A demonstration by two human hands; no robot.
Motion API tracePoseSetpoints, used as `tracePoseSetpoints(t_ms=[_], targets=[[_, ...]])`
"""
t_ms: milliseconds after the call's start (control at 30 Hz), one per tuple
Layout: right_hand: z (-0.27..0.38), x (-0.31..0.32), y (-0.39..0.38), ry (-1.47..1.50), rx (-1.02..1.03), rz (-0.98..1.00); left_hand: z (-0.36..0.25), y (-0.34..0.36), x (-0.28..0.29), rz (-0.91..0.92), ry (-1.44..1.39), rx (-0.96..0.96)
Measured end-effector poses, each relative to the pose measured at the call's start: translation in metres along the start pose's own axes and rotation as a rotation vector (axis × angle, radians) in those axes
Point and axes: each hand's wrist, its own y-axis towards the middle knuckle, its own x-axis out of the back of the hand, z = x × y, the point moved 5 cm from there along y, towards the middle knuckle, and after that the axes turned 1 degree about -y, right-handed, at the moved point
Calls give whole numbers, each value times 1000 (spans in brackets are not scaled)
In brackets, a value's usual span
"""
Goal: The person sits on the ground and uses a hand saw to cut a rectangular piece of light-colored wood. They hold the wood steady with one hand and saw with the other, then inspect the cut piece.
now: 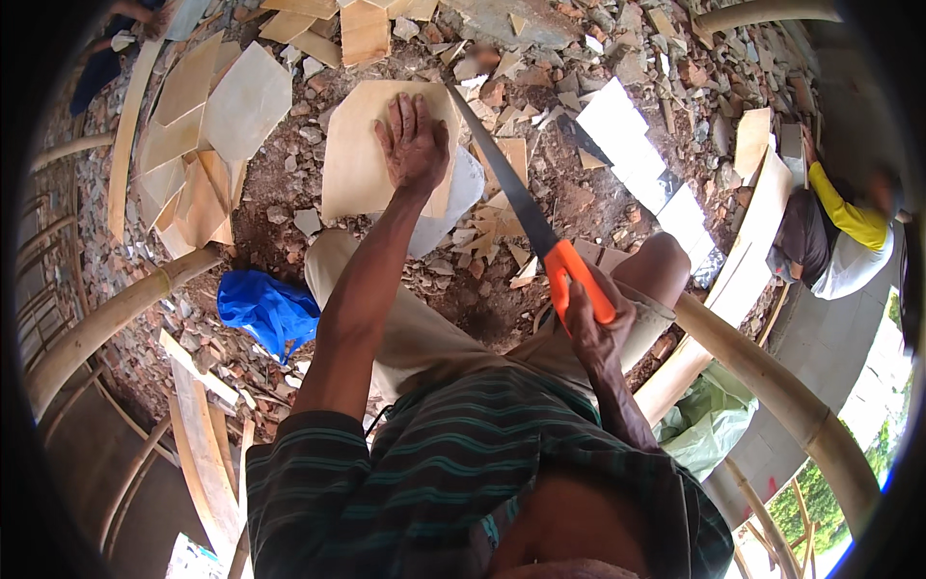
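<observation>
Thin, stiff plywood panel (362,154) probably flexes and chatters; the left hand (415,143) presses it flat, fingers spread, far side. The right hand (590,323) grips the orange-handled saw (526,217) nearer.

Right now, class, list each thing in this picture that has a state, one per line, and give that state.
Left hand: flat, fingers spread, pressing on the board.
Board: lying flat on the rubble, pinned under the left hand.
Right hand: closed around the saw's orange handle.
Handsaw: held slanted, blade tip at the board's far edge.
Blue bag: crumpled on the ground.
</observation>
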Motion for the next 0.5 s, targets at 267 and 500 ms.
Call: tracePoseSetpoints(t_ms=[267, 500], targets=[[-6, -32, 26, -21, 96, 119, 0, 7, 1, 2, -6, -30], [-6, -11, 11, -43, -66, 10, 1, -1, -3, 20, 0, -15]])
